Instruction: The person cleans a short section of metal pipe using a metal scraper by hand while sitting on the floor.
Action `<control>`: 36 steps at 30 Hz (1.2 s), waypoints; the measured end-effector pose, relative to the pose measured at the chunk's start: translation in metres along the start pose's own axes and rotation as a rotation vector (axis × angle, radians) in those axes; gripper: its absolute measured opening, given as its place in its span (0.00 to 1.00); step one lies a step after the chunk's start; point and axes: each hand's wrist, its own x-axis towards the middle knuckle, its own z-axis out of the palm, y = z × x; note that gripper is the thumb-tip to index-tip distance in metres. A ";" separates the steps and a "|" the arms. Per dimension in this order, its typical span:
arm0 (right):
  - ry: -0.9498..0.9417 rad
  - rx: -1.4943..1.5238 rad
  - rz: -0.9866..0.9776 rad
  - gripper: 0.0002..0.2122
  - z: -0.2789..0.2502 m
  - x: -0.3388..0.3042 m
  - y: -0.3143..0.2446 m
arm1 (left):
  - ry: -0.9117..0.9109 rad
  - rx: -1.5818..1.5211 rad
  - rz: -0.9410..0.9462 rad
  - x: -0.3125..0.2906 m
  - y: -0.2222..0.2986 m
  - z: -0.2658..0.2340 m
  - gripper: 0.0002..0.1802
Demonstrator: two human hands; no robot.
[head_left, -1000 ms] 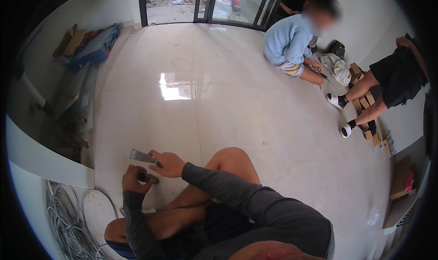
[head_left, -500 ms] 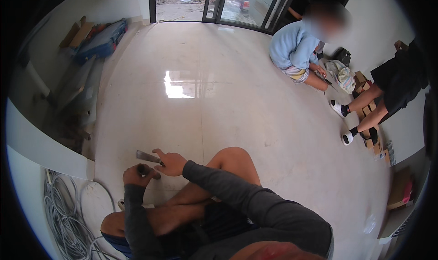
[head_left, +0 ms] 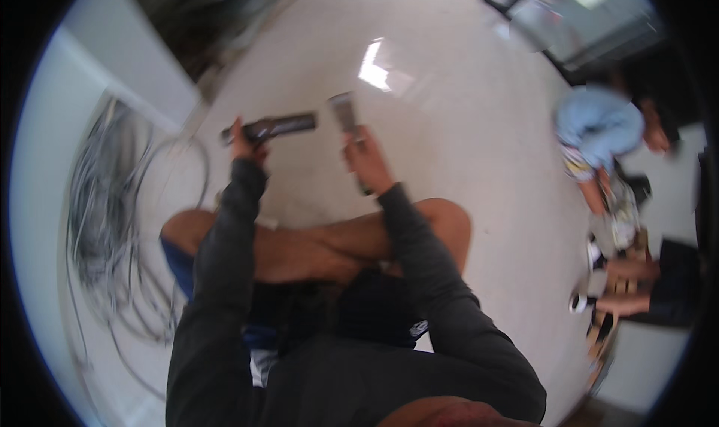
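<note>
My left hand [head_left: 249,144] is closed round a dark cylindrical tool [head_left: 293,122], its thick end pointing right; blur hides its exact kind. To the right, my right hand [head_left: 367,157] grips a putty knife [head_left: 343,111] with a flat metal blade that points up and away from me. The end of its dark handle shows below the fist. Both tools are held up over the floor beyond my crossed legs, a small gap between the cylinder's end and the blade.
Loose coils of grey cable [head_left: 112,217] lie on the floor at left, beside a white wall corner [head_left: 142,60]. Glossy pale tiles [head_left: 449,127] spread ahead. At right, one person in light blue [head_left: 599,127] crouches and another in dark shorts [head_left: 674,285] stands near cardboard boxes [head_left: 599,330].
My view has swung to the left. My hands have moved apart, the cylindrical tool now lies sideways, and the putty knife's blade has turned from pointing left to pointing away from me.
</note>
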 end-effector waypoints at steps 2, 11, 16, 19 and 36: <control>-0.079 -0.026 0.001 0.13 0.001 -0.013 -0.032 | 0.071 -0.131 -0.084 -0.016 0.011 0.005 0.26; -0.190 -0.066 -0.050 0.12 0.025 -0.021 -0.052 | 0.088 -0.334 -0.126 -0.040 0.031 0.016 0.24; -0.144 -0.144 -0.087 0.13 0.020 -0.015 -0.047 | 0.079 -0.330 -0.137 -0.034 0.027 0.019 0.21; -0.119 -0.205 -0.129 0.12 0.016 -0.012 -0.048 | 0.047 -0.296 -0.145 -0.028 0.023 0.022 0.22; -0.173 -0.724 -0.205 0.14 -0.018 -0.025 -0.067 | -0.007 -0.094 -0.080 -0.022 0.011 0.009 0.23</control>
